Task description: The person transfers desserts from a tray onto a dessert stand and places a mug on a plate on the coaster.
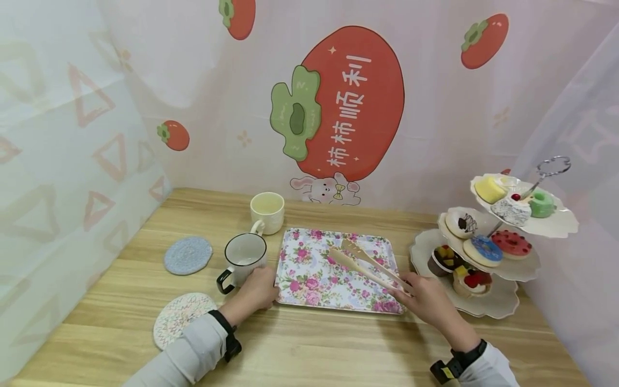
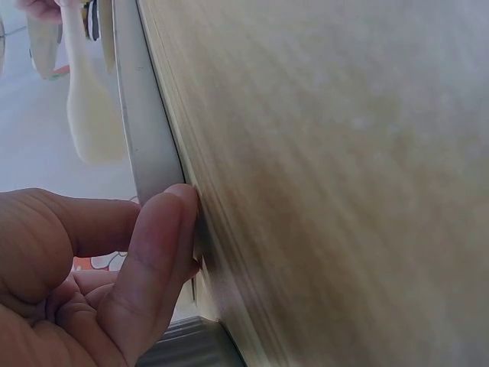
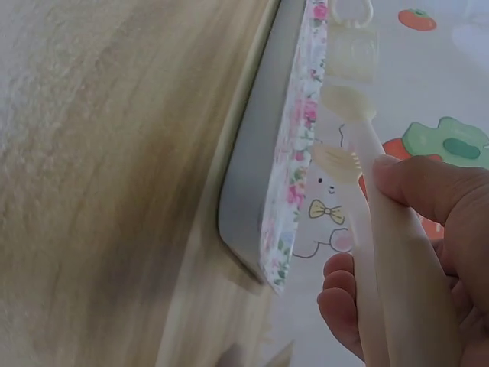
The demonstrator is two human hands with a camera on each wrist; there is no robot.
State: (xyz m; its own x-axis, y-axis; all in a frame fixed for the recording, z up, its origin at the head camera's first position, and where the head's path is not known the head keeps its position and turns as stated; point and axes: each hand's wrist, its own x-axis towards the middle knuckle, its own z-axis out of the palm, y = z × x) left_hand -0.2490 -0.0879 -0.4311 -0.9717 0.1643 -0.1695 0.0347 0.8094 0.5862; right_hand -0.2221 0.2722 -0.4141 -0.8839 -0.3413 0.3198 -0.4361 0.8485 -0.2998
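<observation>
The flowery tray (image 1: 301, 282) lies on the wood table (image 1: 314, 346) at your 12 o'clock. Your left hand (image 1: 255, 290) pinches its edge at the tray's 8 o'clock corner. Your right hand (image 1: 427, 301), at its 4 o'clock, holds the pale tongs (image 3: 401, 267), tips apart above the tray, pointing to 11. Watch the black-rimmed mug (image 1: 245, 251) at 9 o'clock: it's so near your left hand, a bump could tip it. If your right hand swings to 3 o'clock, it might knock the cake stand (image 1: 422, 244) and spill the cakes (image 1: 511, 212).
</observation>
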